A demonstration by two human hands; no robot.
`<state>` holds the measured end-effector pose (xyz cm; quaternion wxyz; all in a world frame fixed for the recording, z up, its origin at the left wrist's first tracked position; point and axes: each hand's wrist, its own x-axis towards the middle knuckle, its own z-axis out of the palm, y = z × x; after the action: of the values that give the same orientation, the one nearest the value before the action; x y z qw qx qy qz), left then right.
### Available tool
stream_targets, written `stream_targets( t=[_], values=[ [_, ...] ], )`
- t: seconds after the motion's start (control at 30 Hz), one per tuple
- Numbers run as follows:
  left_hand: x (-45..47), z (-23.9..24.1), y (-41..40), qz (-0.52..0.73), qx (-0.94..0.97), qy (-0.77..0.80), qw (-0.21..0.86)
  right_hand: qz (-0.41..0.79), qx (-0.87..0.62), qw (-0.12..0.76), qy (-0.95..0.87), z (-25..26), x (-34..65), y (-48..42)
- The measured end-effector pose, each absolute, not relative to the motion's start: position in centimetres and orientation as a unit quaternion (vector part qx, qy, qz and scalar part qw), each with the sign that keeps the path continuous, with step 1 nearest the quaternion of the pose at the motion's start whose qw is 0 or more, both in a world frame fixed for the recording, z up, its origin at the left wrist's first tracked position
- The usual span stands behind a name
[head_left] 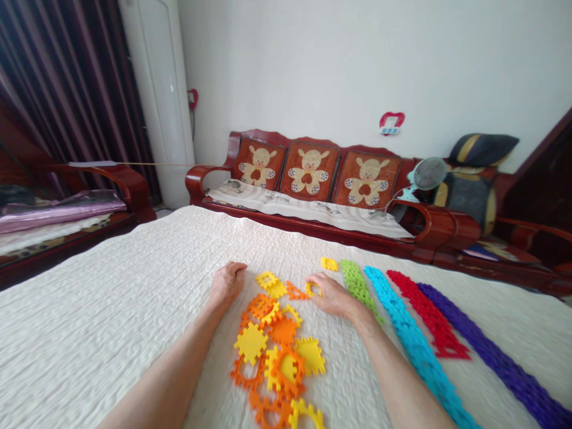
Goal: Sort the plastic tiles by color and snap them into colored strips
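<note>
A pile of yellow and orange interlocking plastic tiles (277, 351) lies on the cream quilted cover (111, 298) between my forearms. My left hand (227, 281) rests on the cover just left of the pile, fingers curled down, nothing seen in it. My right hand (328, 293) lies at the pile's far right, its fingertips pinched on a small yellow tile (313, 289). A single yellow tile (329, 263) lies beyond it. To the right run joined strips: green (355, 283), blue (411, 336), red (431, 325) and purple (487, 351).
A red wooden sofa (313, 185) with bear-print cushions stands behind the cover. A small fan (426, 176) and a dark cushion (482, 149) sit at its right end. Another wooden seat (67, 202) stands at the left, beside dark curtains.
</note>
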<state>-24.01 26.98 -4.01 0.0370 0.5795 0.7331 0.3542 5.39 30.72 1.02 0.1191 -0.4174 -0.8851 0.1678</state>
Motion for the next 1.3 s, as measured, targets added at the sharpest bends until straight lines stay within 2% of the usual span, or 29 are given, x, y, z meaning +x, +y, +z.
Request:
stream_targets(
  t=[0.2,0.3,0.47,0.7,0.83,0.97,1.1,1.3],
  values=[
    [-23.9,-3.8,26.8,0.354,0.578,0.734,0.040,0.157,-0.469,0.188,-0.849,0.9,5.2,31.3],
    [-23.8,-3.5,26.7,0.351,0.576,0.737,0.045,0.148,-0.502,0.191,-0.830,0.6,5.0,31.5],
    [-23.7,-3.4,26.7,0.350,0.580,0.734,0.047,0.074,-0.502,0.212,-0.835,-0.4,5.1,32.0],
    [-24.0,-4.0,26.9,0.350,0.579,0.736,0.036,0.087,-0.518,0.150,-0.838,-0.9,5.4,31.8],
    [-24.0,-4.0,26.9,0.348,0.582,0.734,0.036,0.066,-0.497,0.178,-0.847,-0.7,5.4,32.0],
    [-24.0,-4.1,26.9,0.349,0.584,0.732,0.033,-0.009,-0.522,0.216,-0.825,0.4,6.1,33.4],
    [-23.9,-4.0,26.8,0.353,0.580,0.734,0.032,-0.064,-0.587,0.173,-0.788,1.1,7.3,35.2],
    [-23.9,-3.8,26.7,0.354,0.581,0.732,0.035,-0.066,-0.598,0.131,-0.788,0.9,8.0,36.7]
  ],
)
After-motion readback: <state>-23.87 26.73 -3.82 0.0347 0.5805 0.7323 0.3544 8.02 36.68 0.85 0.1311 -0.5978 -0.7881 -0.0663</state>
